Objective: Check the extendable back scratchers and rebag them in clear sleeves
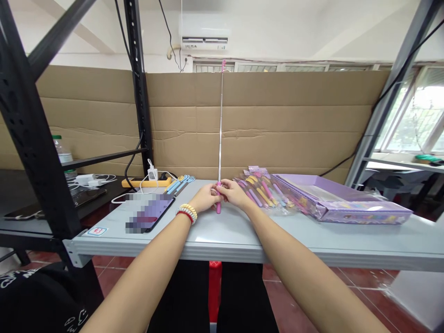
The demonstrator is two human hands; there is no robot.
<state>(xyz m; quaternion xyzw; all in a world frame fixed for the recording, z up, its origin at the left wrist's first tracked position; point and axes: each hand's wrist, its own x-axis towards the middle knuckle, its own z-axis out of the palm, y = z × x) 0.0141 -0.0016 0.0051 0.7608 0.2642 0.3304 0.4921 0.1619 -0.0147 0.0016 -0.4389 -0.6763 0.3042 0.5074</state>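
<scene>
A telescopic back scratcher [220,134] stands upright before me, its silver rod drawn out long, with a pink claw at the top and a pink handle below. Around the handle's left side, the fingers of my left hand [204,198] are closed. My right hand [236,193] pinches the same handle near its upper end, where the rod begins. Left of my hands lie a few loose back scratchers [178,184] with blue, yellow and dark parts. To the right, several colourful ones in clear plastic wrapping [265,187] lie against a purple open box [360,215].
A phone [156,213] with a partly blurred screen lies on the grey table [229,236] at left. Behind it are a yellow power strip [147,183] and a white charger [152,173]. Black shelf posts [138,92] rise at left; cardboard [294,125] closes off the back.
</scene>
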